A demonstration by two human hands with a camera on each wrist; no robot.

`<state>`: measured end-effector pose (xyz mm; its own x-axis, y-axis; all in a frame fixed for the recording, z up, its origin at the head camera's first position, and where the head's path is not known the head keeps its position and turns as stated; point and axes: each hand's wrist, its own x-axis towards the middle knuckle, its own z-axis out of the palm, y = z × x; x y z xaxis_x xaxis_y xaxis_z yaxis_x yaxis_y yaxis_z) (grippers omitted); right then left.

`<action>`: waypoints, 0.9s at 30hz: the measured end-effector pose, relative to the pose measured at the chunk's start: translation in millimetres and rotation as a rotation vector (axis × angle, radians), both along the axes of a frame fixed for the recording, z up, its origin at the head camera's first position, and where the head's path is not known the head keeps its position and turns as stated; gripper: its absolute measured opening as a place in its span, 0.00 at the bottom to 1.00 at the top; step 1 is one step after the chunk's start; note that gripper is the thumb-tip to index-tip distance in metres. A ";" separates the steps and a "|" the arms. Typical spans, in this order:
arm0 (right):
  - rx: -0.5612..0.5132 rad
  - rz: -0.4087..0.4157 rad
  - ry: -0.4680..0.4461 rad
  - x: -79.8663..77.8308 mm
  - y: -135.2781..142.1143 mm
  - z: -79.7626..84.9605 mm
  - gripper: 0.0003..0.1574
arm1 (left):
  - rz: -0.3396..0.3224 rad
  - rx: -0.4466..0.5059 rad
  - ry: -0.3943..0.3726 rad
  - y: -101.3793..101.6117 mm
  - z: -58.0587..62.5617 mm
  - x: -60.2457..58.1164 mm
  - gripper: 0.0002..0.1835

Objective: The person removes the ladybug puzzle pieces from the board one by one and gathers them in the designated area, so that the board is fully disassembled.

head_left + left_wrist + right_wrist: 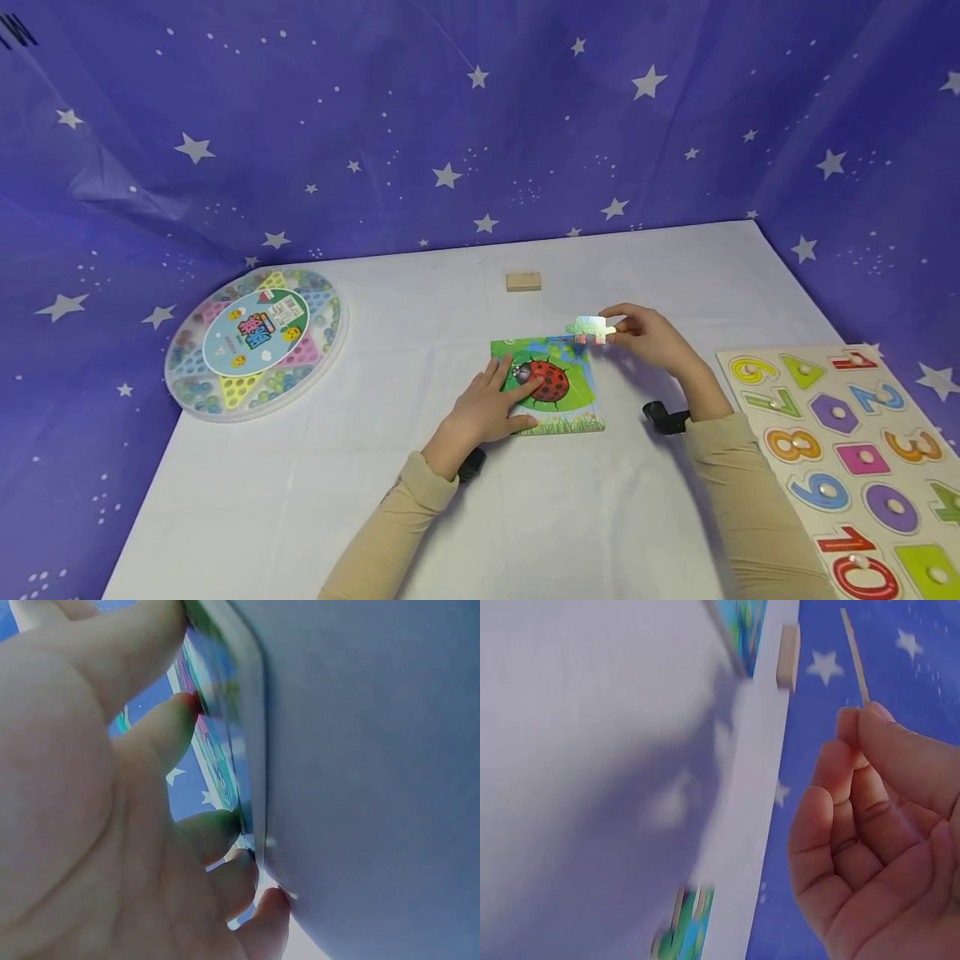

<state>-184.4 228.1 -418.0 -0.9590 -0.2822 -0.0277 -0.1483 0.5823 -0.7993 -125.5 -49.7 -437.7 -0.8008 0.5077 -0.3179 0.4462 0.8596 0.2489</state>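
Observation:
A square ladybug jigsaw puzzle lies on the white table, its upper right corner partly covered by the piece in front. My left hand rests on the puzzle's left side with fingers spread. In the left wrist view, the fingertips touch the puzzle's face near its edge. Above the upper right corner, my right hand pinches a puzzle piece between thumb and fingers. That piece is shiny with glare on its face. In the right wrist view the puzzle piece shows edge-on, thin, at the fingertips.
A small wooden block lies behind the puzzle. A round marble game box stands at the left. At the right lies a number and shape pegboard. A blurred green and blue object shows low in the right wrist view. A purple star curtain hangs behind.

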 end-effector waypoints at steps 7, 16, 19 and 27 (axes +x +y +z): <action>0.086 -0.031 -0.078 0.3 25.4 -4.2 0.22 | 0.000 -0.001 0.014 -2.6 1.8 2.5 0.34; 0.162 -0.031 -0.117 -1.3 29.0 -13.2 0.23 | -0.001 0.017 0.021 -5.8 1.2 3.6 0.34; 0.201 -0.043 -0.118 -2.3 28.9 -15.8 0.23 | 0.002 0.024 0.013 -7.1 1.6 3.2 0.34; 0.271 -0.045 -0.073 -2.5 26.9 -18.1 0.22 | 0.011 0.027 0.006 -12.4 -1.7 2.1 0.34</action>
